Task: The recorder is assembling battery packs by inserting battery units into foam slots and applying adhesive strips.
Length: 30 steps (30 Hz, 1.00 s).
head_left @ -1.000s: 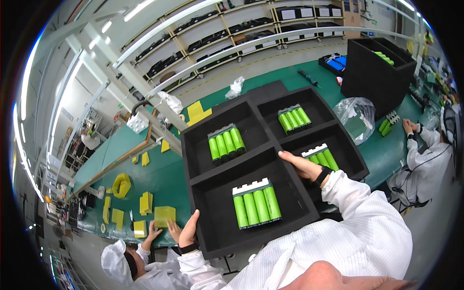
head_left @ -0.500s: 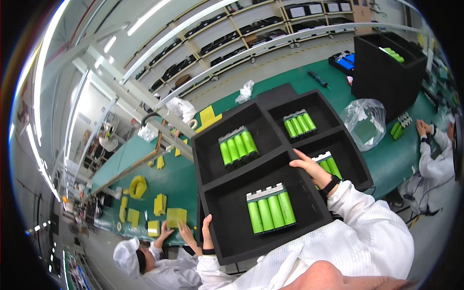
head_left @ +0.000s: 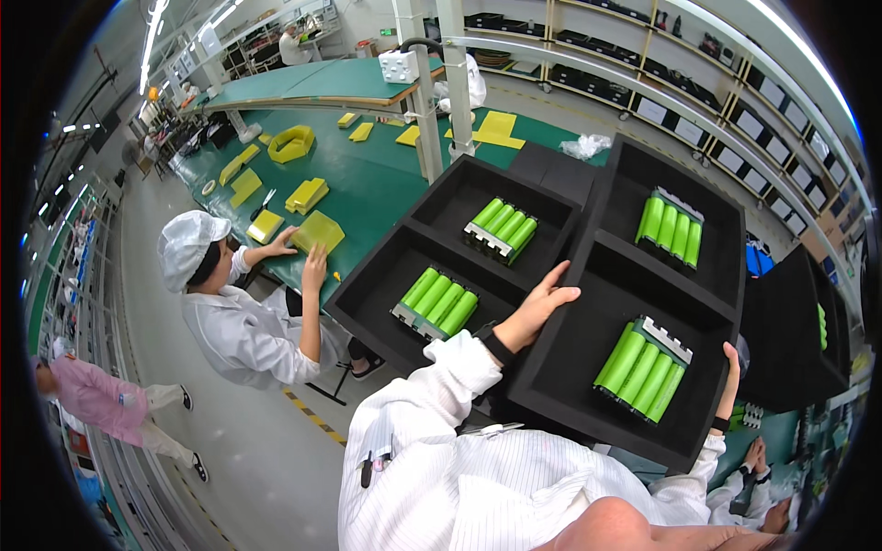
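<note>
I judge the step as handling the black tray (head_left: 588, 410), one green cell pack (head_left: 643, 369) per compartment; next move calls for level support. Left hand (head_left: 533, 315) grips its left wall, thumb atop; right hand (head_left: 727, 390) clasps the outer right wall, fingers upward. Underside support: cannot tell.

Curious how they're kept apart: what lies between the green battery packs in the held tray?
The head view shows a black divider wall between the nearer battery pack and the farther battery pack.
</note>
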Tool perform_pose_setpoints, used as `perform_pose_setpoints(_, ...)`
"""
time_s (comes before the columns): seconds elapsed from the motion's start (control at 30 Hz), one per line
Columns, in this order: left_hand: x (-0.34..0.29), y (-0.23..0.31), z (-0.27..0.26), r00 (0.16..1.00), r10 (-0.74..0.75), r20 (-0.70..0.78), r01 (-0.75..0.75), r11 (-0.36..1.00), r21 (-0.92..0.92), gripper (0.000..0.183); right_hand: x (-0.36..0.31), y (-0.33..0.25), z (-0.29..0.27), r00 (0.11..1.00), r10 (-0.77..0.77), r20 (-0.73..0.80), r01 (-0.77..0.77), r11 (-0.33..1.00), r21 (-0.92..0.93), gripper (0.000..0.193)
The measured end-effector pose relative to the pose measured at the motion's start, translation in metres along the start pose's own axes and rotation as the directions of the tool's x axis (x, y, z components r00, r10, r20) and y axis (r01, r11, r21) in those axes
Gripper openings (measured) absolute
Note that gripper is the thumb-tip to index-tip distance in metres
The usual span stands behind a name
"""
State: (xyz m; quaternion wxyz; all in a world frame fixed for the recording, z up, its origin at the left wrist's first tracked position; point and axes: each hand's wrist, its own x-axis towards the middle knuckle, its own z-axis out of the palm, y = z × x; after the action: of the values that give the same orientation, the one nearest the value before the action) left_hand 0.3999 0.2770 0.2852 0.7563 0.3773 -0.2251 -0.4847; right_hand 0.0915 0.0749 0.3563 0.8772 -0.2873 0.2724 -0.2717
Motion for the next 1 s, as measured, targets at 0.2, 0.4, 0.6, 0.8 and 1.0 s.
perform_pose_setpoints(0.2, 0.028, -0.035, 0.008, 0.989, -0.126, -0.071, 0.128, 0.991, 0.035, 0.079, 0.034, -0.017, -0.084, 0.981, -0.054, -0.185, 0.024, 0.986, -0.163, 0.034)
perform_pose_setpoints(0.4, 0.026, -0.031, 0.009, 0.986, -0.128, -0.106, 0.137, 0.987, 0.082, 0.08, 0.028, -0.011, -0.053, 0.983, 0.062, -0.172, -0.07, 0.997, -0.038, 0.031)
perform_pose_setpoints(0.6, 0.033, -0.018, 0.009, 0.978, -0.142, -0.152, 0.159, 0.981, 0.107, 0.081, 0.026, -0.004, -0.033, 0.971, 0.035, -0.237, -0.051, 0.997, -0.06, 0.031)
perform_pose_setpoints(0.8, 0.036, -0.015, 0.005, 0.975, -0.16, -0.156, 0.179, 0.977, 0.118, 0.081, 0.03, 0.0, -0.024, 0.966, 0.063, -0.25, -0.081, 0.995, -0.061, 0.033)
perform_pose_setpoints(1.0, 0.037, -0.008, -0.004, 0.98, -0.16, -0.121, 0.18, 0.966, 0.183, 0.081, 0.026, 0.002, -0.028, 0.963, 0.042, -0.268, -0.073, 0.992, -0.104, 0.033)
